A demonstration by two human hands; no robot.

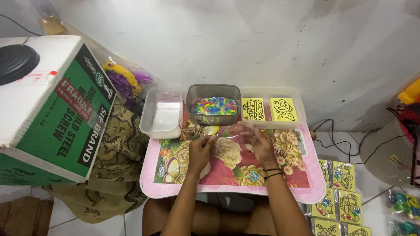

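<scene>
My left hand (200, 150) and my right hand (262, 146) are over the middle of a small pink flowered table (175, 185). Between them they hold a clear plastic bag (232, 133), stretched and blurred. Beyond the hands stands a grey tub (213, 89) full of small coloured pieces. To its right a clear tray (297, 98) holds yellow picture cards (253, 108). On its left a clear tray (148, 116) holds a stack of clear plastic bags (165, 114).
A green and white cardboard box (52, 113) stands at the left, with patterned cloth (116, 153) beside it. Packed yellow card sets (341, 192) lie on the floor at the right, near black cables (337, 140). A white wall is behind the table.
</scene>
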